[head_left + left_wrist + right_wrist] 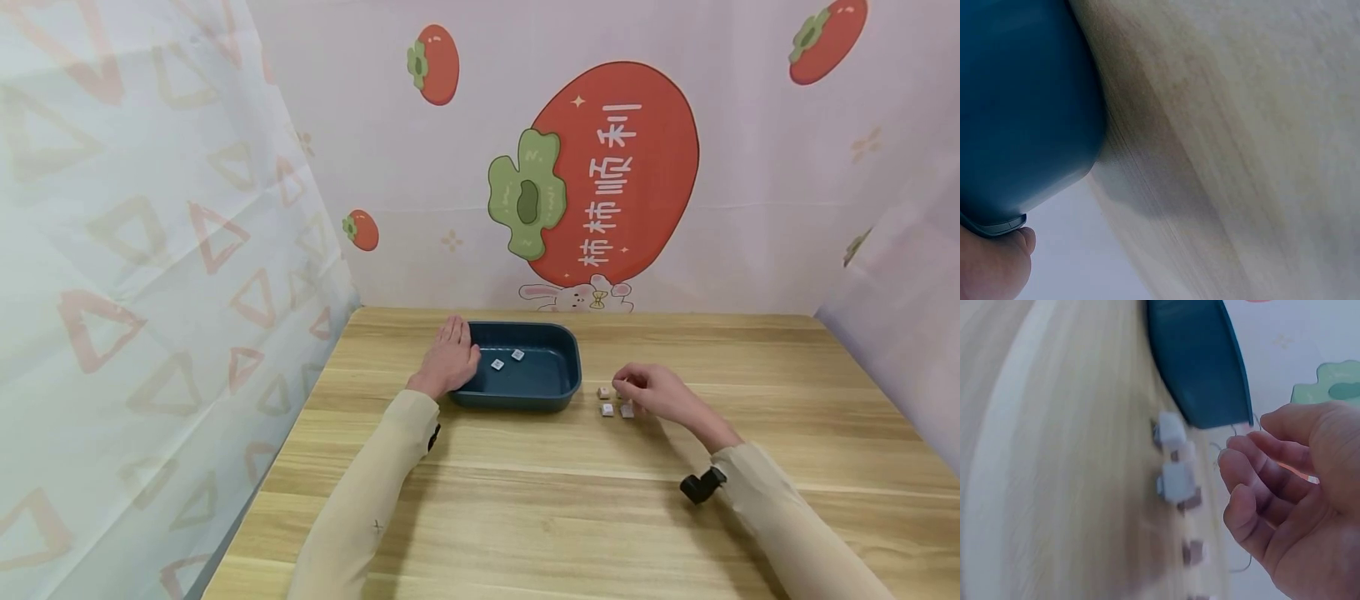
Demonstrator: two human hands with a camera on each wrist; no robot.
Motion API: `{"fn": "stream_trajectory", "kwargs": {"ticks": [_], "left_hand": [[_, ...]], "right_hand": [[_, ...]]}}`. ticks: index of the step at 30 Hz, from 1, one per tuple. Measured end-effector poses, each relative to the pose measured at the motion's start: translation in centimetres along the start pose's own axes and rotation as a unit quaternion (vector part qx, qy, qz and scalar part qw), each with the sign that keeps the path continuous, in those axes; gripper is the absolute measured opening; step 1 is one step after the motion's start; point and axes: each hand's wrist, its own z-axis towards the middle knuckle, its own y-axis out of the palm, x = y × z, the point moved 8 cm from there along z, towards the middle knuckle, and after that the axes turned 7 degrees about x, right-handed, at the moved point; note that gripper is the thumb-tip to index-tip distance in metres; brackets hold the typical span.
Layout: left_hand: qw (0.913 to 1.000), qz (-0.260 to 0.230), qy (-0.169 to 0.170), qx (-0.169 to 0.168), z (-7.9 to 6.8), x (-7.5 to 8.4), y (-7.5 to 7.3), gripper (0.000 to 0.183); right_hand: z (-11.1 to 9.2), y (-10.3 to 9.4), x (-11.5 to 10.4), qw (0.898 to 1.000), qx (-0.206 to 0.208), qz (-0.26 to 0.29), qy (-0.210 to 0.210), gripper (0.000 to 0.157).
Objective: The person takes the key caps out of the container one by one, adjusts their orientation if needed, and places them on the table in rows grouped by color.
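Observation:
A dark blue rectangular tray (517, 401) stands on the table. My left hand (450, 354) grips its left side, with straight fingers along the outside and the thumb over the rim. In the left wrist view a digit's tip (1007, 259) lies on the rim. Two small white blocks (497, 364) lie inside the tray. To its right, several more white blocks (607, 410) sit in a small group. My right hand (651, 390) hovers at this group, fingers loosely bent. In the right wrist view nothing shows between its thumb and fingers.
The wooden table (525, 517) extends in front of the tray and out to the right. A printed cloth (750, 208) hangs behind the table, and another patterned cloth (150, 275) along its left side. A black strap-like device (702, 485) is on the right sleeve.

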Motion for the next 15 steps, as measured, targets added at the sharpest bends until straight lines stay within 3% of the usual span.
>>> {"fn": "stream_trajectory", "kwargs": {"ticks": [7, 15], "left_hand": [[1.0000, 0.001, -0.001, 0.002, 0.0, -0.1, 0.1, 0.065], [1.0000, 0.008, -0.001, 0.002, 0.0, 0.1, 0.0, 0.064]], "right_hand": [[1.2, 0.3, -2.2, 1.000, 0.011, -0.001, -0.023, 0.029], [2.4, 1.2, -4.0, 0.999, -0.005, 0.029, -0.023, 0.027]]}}
